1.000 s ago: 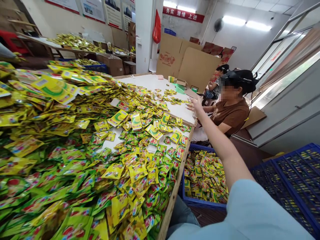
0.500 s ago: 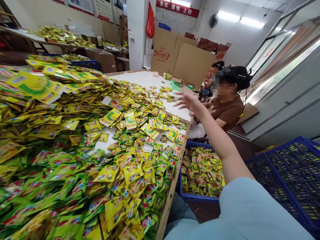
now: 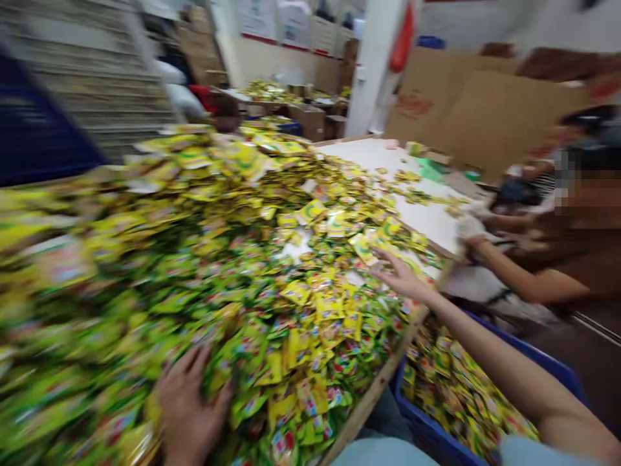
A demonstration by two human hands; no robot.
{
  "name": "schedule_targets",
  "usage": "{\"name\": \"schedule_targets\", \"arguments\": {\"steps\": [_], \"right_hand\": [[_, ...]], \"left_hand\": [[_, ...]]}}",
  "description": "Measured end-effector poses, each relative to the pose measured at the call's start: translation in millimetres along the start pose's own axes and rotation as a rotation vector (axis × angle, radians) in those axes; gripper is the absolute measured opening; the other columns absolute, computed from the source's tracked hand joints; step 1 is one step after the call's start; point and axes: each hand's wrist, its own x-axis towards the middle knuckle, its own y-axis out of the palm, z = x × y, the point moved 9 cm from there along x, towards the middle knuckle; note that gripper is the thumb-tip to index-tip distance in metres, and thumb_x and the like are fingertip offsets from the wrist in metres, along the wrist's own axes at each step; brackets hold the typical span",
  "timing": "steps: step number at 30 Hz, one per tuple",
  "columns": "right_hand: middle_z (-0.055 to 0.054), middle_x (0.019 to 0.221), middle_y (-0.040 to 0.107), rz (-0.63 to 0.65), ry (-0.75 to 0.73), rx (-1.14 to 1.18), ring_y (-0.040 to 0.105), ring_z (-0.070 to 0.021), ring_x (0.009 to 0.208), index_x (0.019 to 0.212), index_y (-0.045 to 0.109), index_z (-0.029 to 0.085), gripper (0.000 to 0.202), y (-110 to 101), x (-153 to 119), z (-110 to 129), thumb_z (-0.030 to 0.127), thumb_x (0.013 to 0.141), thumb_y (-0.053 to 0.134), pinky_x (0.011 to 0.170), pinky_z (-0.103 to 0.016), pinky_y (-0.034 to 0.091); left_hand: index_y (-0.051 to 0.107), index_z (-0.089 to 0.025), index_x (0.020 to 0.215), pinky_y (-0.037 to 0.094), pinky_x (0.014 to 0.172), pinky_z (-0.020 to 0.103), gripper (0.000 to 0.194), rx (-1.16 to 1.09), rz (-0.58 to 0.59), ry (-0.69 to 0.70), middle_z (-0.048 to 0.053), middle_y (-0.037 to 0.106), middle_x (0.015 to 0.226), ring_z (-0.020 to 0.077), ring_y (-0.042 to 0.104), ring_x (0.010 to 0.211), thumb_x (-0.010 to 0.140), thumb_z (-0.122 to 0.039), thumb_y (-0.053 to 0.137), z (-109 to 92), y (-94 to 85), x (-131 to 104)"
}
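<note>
A heap of small green and yellow sachets (image 3: 204,310) spreads over the table in front of me. My left hand (image 3: 191,398) rests on the sachets at the lower left, its fingers apart and nothing seen in it. Toward the table's right side my right hand (image 3: 400,275) reaches out with fingers spread, close to several flat yellow boxes (image 3: 366,246) on the heap. Nothing shows in its grasp. Motion blurs the whole view, so print on the sachets cannot be read.
Beside the table's wooden edge (image 3: 378,391), a blue crate (image 3: 436,433) holds more yellow packets. A co-worker in a brown top (image 3: 577,233), wearing pale gloves (image 3: 470,226), sits at the right. Large cardboard sheets (image 3: 485,116) stand behind the white tabletop (image 3: 359,150).
The view has swung left. My left hand has come into sight on the sachets. My right hand, raised over the table edge before, is now lower, close to the yellow boxes.
</note>
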Motion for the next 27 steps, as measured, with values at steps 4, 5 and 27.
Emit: {"name": "schedule_targets", "arguments": {"steps": [4, 5, 27], "right_hand": [[-0.011, 0.157, 0.032, 0.316, -0.390, -0.191, 0.028, -0.0315, 0.147, 0.149, 0.034, 0.032, 0.064, 118.0, -34.7, 66.3, 0.054, 0.092, 0.054, 0.115, -0.055, 0.033], [-0.012, 0.157, 0.031, 0.333, -0.438, -0.190, 0.028, -0.0321, 0.147, 0.150, 0.032, 0.032, 0.065, 134.3, -32.7, 79.8, 0.055, 0.093, 0.052, 0.114, -0.056, 0.034], [-0.010, 0.153, 0.042, 0.358, -1.142, -0.445, 0.004, -0.0513, 0.147, 0.141, 0.053, 0.030, 0.064, 250.0, -153.4, 110.1, 0.051, 0.083, 0.065, 0.104, -0.085, 0.020]], "left_hand": [[0.040, -0.026, 0.145, 0.030, 0.114, 0.055, 0.057, 0.081, 0.024, -0.043, 0.013, 0.055, 0.134, 0.0312, 0.049, 0.127, 0.093, -0.048, 0.048, -6.6, -3.4, -18.5], [0.041, -0.025, 0.145, 0.029, 0.115, 0.054, 0.058, 0.072, 0.057, -0.076, 0.013, 0.055, 0.135, 0.0304, 0.048, 0.128, 0.094, -0.051, 0.046, -8.5, 0.4, -19.6], [0.023, -0.030, 0.155, 0.016, 0.115, 0.069, 0.102, 0.036, 0.483, -0.251, 0.018, 0.011, 0.163, 0.0485, 0.005, 0.148, 0.073, -0.079, 0.057, -28.0, 39.8, -106.0]]}}
